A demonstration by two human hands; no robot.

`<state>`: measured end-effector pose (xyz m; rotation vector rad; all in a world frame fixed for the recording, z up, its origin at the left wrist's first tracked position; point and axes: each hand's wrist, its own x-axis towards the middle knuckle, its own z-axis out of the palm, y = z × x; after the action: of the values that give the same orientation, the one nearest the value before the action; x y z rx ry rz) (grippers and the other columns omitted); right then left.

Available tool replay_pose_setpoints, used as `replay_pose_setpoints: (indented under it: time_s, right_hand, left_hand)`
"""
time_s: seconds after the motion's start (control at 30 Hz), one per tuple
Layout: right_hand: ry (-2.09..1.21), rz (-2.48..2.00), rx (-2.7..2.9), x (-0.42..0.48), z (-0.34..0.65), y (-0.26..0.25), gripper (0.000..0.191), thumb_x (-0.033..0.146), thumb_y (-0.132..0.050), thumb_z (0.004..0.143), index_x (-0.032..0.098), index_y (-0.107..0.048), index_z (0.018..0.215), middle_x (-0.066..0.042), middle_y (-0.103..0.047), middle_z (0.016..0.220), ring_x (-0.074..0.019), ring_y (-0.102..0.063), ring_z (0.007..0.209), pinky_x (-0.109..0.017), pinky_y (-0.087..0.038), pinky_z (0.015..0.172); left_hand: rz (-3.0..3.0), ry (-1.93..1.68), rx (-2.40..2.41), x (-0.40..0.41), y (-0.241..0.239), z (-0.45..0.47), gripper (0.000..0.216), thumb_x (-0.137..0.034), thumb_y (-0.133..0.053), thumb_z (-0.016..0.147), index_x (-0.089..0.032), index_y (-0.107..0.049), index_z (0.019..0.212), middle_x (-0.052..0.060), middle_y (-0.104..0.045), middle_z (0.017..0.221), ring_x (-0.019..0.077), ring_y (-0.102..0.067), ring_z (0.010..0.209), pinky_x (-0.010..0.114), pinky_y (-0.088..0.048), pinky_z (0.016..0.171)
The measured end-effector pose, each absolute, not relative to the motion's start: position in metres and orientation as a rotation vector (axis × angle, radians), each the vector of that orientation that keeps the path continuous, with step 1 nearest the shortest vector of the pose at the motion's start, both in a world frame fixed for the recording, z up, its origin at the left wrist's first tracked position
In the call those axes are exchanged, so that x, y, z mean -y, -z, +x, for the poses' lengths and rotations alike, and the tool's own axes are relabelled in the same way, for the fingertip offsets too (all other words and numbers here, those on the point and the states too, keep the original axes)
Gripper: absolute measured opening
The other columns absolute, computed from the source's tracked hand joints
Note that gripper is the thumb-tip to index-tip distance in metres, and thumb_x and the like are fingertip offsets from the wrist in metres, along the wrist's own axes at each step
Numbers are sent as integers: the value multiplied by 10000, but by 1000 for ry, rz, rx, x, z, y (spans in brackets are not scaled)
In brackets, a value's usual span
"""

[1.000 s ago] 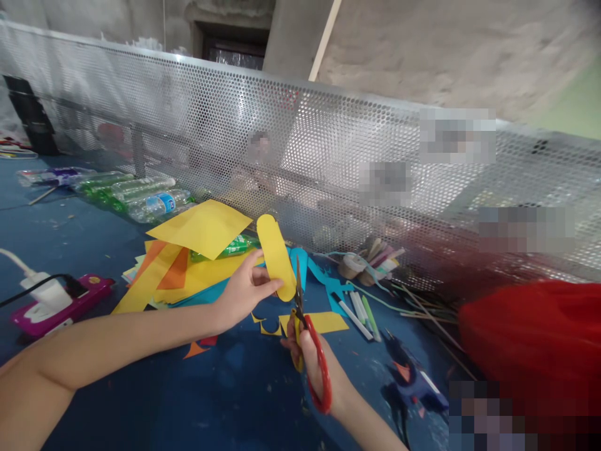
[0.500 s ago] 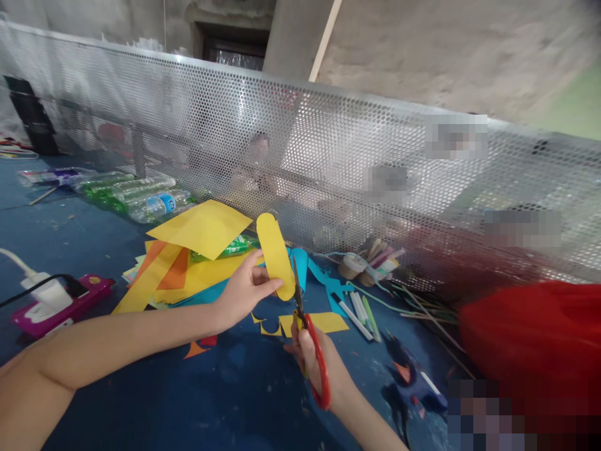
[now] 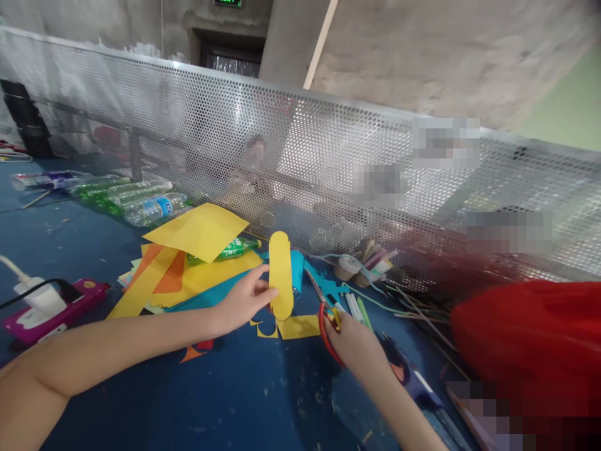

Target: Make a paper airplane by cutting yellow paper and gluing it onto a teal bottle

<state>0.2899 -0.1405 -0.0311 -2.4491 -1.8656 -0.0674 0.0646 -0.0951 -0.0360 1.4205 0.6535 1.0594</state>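
My left hand point(image 3: 244, 300) pinches a long yellow paper shape with rounded ends point(image 3: 280, 274), held upright above the blue table. My right hand point(image 3: 354, 341) grips red-handled scissors point(image 3: 323, 313) to the right of the shape, blades pointing up-left and clear of the paper. Yellow offcuts point(image 3: 291, 327) lie on the table just below the shape.
A pile of yellow, orange and teal paper sheets point(image 3: 188, 263) lies at the left, with plastic bottles point(image 3: 136, 200) behind. A purple power strip point(image 3: 51, 304) sits at far left. Markers point(image 3: 359, 310), tape rolls point(image 3: 347, 266), sticks and red fabric point(image 3: 530, 338) lie at the right. A perforated metal screen point(image 3: 300, 156) borders the table.
The scissors have come away from the yellow shape and swung to the right and down. My left hand has turned the shape more upright.
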Motion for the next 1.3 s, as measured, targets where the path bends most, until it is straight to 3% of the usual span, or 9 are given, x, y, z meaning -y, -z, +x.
replay_pose_setpoints:
  time_s: [0.3, 0.37, 0.5, 0.63, 0.73, 0.83, 0.93, 1.17, 1.3]
  right_hand:
    - [344, -2449, 1966, 145, 300, 41, 222, 325, -525, 838, 170, -652, 742, -163, -689, 675, -309, -671, 652, -348, -435, 519]
    - [357, -2277, 1966, 147, 290, 35, 189, 257, -529, 829, 144, -655, 914, -168, -689, 771, -311, -668, 724, -368, -471, 568]
    - [-126, -1516, 2122, 151, 268, 31, 462, 146, -516, 811, 260, -485, 1258, -83, -607, 1128, -199, -646, 847, -326, -524, 726]
    - [-290, -1226, 2097, 154, 255, 35, 258, 154, -522, 831, 258, -632, 1040, -52, -620, 986, -178, -619, 815, -301, -519, 732]
    - [-318, -1193, 2028, 157, 250, 36, 127, 243, -547, 857, 212, -669, 836, -41, -599, 787, -163, -583, 684, -273, -498, 626]
    - [-436, -1212, 2004, 159, 245, 36, 149, 304, -595, 833, 206, -673, 753, -30, -564, 743, -149, -545, 636, -257, -464, 558]
    - [-529, -1259, 1941, 159, 243, 40, 193, 342, -609, 822, 197, -664, 708, -18, -529, 723, -137, -514, 610, -246, -435, 529]
    - [-441, -1388, 1727, 156, 244, 42, 324, 484, -606, 798, 187, -603, 667, -15, -491, 692, -140, -480, 574, -247, -401, 479]
    - [-414, -1437, 1718, 156, 244, 40, 400, 556, -570, 794, 190, -573, 631, -21, -499, 684, -147, -482, 567, -256, -391, 474]
  left_hand:
    - [1493, -905, -645, 100, 40, 64, 570, -287, -545, 850, -160, -329, 1362, 57, -660, 778, 189, -634, 685, 316, -490, 618]
    - [1472, -884, -633, 101, 40, 64, 601, -270, -562, 836, -162, -317, 1375, 54, -656, 770, 182, -626, 669, 306, -487, 602]
    - [1377, -836, -597, 103, 39, 66, 614, -269, -573, 826, -179, -317, 1377, 31, -644, 744, 158, -610, 636, 285, -483, 596]
    - [1331, -781, -577, 103, 39, 66, 644, -269, -598, 809, -178, -308, 1377, -1, -623, 694, 133, -584, 575, 273, -474, 587]
    - [1279, -786, -558, 103, 41, 66, 494, -313, -596, 819, -181, -452, 1273, 40, -656, 803, 156, -625, 683, 307, -497, 674]
    - [1205, -876, -563, 102, 41, 68, 276, -376, -616, 808, -155, -632, 973, 76, -669, 879, 174, -627, 791, 311, -494, 742]
    - [1161, -908, -562, 100, 41, 68, 262, -401, -636, 790, -142, -661, 819, 71, -674, 816, 152, -614, 726, 293, -489, 735]
    - [1125, -769, -546, 103, 51, 72, 263, -404, -629, 793, -143, -657, 774, 55, -673, 790, 153, -613, 742, 280, -477, 736]
    - [1027, -678, -431, 104, 56, 73, 421, -505, -476, 867, -131, -661, 923, 103, -682, 902, 196, -638, 875, 316, -474, 802]
